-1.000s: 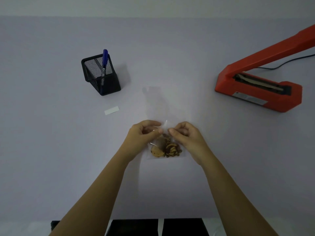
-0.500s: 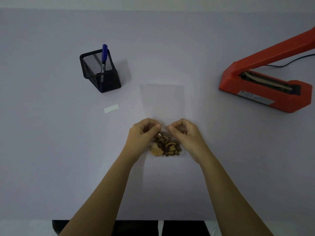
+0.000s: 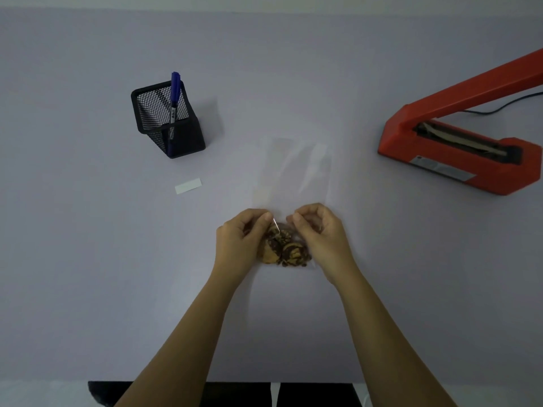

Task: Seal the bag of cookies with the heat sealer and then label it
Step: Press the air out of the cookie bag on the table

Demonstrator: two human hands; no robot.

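A clear plastic bag [image 3: 296,171] lies flat at the table's middle, its open end pointing away from me. Brown chocolate-swirled cookies [image 3: 283,249] sit in its near end. My left hand [image 3: 241,239] pinches the bag just above the cookies on the left. On the right side, my right hand [image 3: 320,235] pinches the same stretch of plastic. The red heat sealer [image 3: 458,148] stands at the far right with its arm raised. A small white label [image 3: 188,185] lies to the left of the bag.
A black mesh pen holder [image 3: 167,121] with a blue marker [image 3: 175,95] stands at the back left. The sealer's black cable [image 3: 505,105] runs off to the right. The grey table's near edge [image 3: 58,380] lies below my forearms.
The bag's empty upper part has been straightened out away from me. Both hands stay pinched on the bag just above the cookies.
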